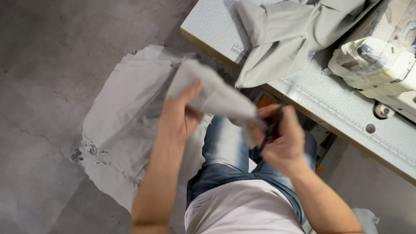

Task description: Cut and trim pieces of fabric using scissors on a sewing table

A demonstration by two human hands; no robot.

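I hold a small grey fabric piece (216, 93) stretched above my lap. My left hand (180, 115) grips its left part, fingers curled under and thumb on top. My right hand (279, 136) pinches the fabric's right end and also holds a small dark tool, perhaps snips (274, 125); the tool is mostly hidden by my fingers. My blue jeans (225, 147) show below the fabric.
A pile of grey fabric pieces (125, 117) lies on the concrete floor to my left. A sewing table (329, 97) with a ruler strip runs along the right, carrying folded grey cloth (281, 39) and a plastic-wrapped white sewing machine (381, 65).
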